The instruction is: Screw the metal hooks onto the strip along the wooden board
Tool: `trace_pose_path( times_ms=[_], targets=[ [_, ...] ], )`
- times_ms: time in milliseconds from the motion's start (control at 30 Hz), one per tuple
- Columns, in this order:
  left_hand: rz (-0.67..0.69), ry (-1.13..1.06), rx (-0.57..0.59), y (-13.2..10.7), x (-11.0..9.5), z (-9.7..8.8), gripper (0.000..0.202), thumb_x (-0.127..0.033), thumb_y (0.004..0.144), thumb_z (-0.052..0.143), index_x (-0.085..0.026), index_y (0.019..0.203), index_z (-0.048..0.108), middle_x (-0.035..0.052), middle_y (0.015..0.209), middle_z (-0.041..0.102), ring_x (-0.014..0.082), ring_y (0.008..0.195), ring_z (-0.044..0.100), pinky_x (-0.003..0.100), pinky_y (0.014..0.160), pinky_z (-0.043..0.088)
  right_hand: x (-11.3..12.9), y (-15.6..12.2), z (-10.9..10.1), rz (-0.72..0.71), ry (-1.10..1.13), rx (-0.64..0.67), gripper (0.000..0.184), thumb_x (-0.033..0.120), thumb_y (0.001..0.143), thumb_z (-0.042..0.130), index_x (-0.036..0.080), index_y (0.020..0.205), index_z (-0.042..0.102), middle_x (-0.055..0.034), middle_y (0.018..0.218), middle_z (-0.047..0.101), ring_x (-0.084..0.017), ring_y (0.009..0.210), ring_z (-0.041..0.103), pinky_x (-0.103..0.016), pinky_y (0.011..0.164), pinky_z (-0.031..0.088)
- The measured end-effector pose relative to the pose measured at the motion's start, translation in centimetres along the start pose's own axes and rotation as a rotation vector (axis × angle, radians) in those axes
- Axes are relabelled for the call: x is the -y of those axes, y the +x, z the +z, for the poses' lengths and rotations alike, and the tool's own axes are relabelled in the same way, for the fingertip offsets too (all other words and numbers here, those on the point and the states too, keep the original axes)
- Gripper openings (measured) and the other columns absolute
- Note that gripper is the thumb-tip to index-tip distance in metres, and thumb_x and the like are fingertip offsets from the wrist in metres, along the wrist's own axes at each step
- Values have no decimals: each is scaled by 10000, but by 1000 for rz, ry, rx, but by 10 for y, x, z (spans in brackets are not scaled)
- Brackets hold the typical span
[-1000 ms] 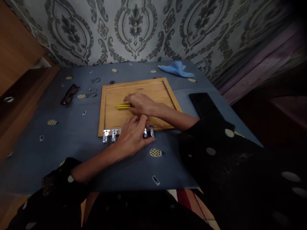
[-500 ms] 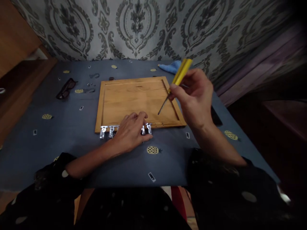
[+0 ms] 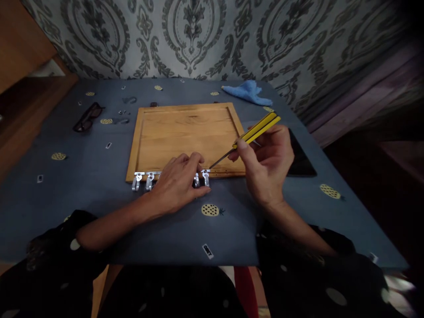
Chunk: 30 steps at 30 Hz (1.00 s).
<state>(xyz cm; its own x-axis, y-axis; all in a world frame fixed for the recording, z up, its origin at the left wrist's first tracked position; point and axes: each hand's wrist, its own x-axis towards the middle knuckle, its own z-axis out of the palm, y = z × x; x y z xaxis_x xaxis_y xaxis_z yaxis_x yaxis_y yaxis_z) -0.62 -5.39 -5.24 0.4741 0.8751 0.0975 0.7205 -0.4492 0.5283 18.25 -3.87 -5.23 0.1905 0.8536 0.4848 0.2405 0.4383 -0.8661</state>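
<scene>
A framed wooden board [image 3: 185,137] lies flat on the cloth-covered table. Along its near edge runs a silver metal hook rail [image 3: 150,177] with several hooks hanging over the side. My left hand [image 3: 179,181] grips the rail's middle, fingers on top and thumb at the front, hiding some hooks. A yellow-handled screwdriver [image 3: 256,130] is pinched in my right hand [image 3: 270,165], pointing down and left. Its tip is at the rail's right end, by the last hook; whether it touches a screw is too small to tell.
Dark sunglasses [image 3: 88,117] lie at the left, near small loose screws [image 3: 124,112]. A blue cloth [image 3: 249,92] rests at the back right. Behind my right hand is a black flat device [image 3: 302,159]. A patterned curtain [image 3: 192,39] hangs behind the table.
My right hand has lowered the screwdriver, bringing its tip from above the board down to the rail's right end. My left hand stays on the rail.
</scene>
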Motion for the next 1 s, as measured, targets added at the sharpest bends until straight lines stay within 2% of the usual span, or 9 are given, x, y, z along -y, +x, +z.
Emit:
trace_pose_path(
  times_ms=[233, 467, 633, 767, 1000],
  targets=[
    [-18, 13, 24, 1, -3, -1, 497, -325, 774, 802, -204, 1128, 475, 63, 1109, 696, 278, 1081, 614, 449, 923, 488, 0, -4, 2, -26, -18, 70, 350, 516, 860, 721, 329, 952, 439, -10, 914, 631, -213, 718, 673, -422, 648, 608],
    [-14, 20, -1, 0, -1, 1, 496, -356, 770, 803, -216, 1119, 480, 58, 1094, 696, 274, 1045, 624, 439, 902, 496, -3, -5, 3, -44, -27, 84, 357, 482, 862, 734, 315, 982, 442, 19, 871, 633, -172, 659, 663, -336, 564, 583],
    [2, 16, -13, 0, 0, 2, 481, -339, 772, 802, -213, 1111, 485, 56, 1093, 692, 269, 1045, 625, 428, 895, 493, -4, -4, 4, -65, -1, 101, 326, 414, 872, 737, 308, 961, 442, 34, 856, 609, -149, 628, 654, -313, 553, 585],
    [-1, 24, -3, 0, 0, 2, 474, -339, 784, 792, -214, 1120, 483, 62, 1104, 692, 272, 1045, 622, 432, 895, 489, -2, -5, 3, -67, -9, 120, 347, 417, 857, 748, 302, 938, 430, 37, 833, 578, -143, 609, 633, -295, 501, 544],
    [-1, 3, 1, -1, 0, 2, 484, -348, 778, 803, -201, 1112, 484, 55, 1102, 692, 278, 1053, 626, 432, 906, 485, 3, -2, 1, -58, -42, 198, 268, 437, 836, 768, 267, 964, 605, 23, 790, 605, -129, 576, 564, -309, 517, 511]
  ],
)
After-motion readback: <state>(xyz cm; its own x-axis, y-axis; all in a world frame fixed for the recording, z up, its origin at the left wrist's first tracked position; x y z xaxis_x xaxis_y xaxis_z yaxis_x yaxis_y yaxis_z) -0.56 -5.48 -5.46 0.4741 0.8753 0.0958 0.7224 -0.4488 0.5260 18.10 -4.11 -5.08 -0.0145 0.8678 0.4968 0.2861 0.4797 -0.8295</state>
